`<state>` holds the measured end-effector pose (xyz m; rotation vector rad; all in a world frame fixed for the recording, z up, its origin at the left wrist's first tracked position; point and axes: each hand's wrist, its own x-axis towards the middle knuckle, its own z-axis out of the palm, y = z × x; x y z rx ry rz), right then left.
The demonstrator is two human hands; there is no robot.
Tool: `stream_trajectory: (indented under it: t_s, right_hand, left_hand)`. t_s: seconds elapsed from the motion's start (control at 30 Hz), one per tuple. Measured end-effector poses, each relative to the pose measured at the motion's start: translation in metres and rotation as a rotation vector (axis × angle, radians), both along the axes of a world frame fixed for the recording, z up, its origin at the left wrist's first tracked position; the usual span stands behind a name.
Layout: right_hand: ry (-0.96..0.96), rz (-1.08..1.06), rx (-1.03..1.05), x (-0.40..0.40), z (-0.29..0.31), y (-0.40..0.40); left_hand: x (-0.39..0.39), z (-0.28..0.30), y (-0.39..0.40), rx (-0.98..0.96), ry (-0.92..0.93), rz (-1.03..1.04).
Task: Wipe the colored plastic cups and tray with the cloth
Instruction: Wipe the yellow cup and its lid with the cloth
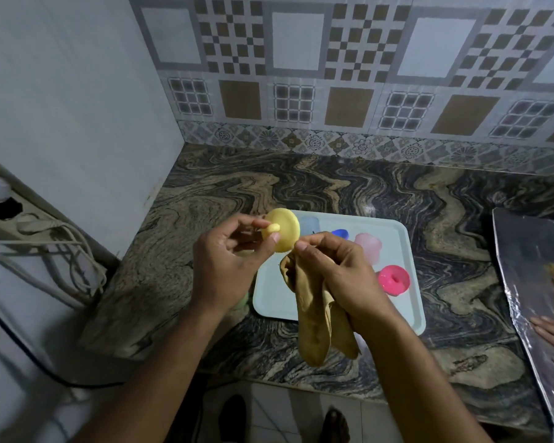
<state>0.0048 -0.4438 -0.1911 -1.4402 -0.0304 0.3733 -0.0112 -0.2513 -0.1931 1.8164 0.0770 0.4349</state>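
Two hands up over the near-left corner of the tray (406, 302). Our left hand (224, 263) pinches the yellow cup (283, 230) by its small knob or stem, thumb and fingertips curled round it, broad round face turned toward us. Our right hand (336, 273) grips the tan cloth (314, 324), fingers clenched on the bunched top, thumb tip at the cup's lower edge; the rest of the cloth hangs loose below the wrist, over the tray's near edge and the counter.

Handling, as we judge it:
- Yellow cup looks like thin moulded plastic: light, stiff, not fragile. Probably slick if wet, so the stem pinch is the right hold; it leaves the wide face and rim free to wipe.
- Cloth is soft and limp, drapes freely. Bunch it behind the fingertips for pressure; the loose tail could drag across the cups on the tray.
- Tray is a flat pale plastic rectangle on the marbled counter (333, 187); light, likely to slide when wiped, so it wants a steadying hand on a rim.

On the tray: pink cup (394, 279) near the right edge, pale pink cup (368, 246) behind it, blue cup (339, 233) and a pale blue cup (309, 225) along the far edge, partly hidden by our hands.
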Motion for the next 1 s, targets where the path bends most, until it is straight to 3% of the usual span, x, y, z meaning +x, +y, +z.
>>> stream_trajectory:
  t_s: [0.27,0.57,1.0]
  right_hand:
    - [0.042,-0.124,-0.062,0.002,-0.016,-0.018]
    - [0.034,-0.114,-0.089,-0.004,-0.028,-0.017]
    - [0.015,-0.134,-0.083,-0.004,-0.029,-0.016]
  left_hand:
    - [0.034,-0.049,0.075,0.282,0.264,0.126]
    - [0.067,-0.095,0.086,0.498,0.426,0.075]
    - [0.073,-0.104,0.083,0.552,0.46,-0.027]
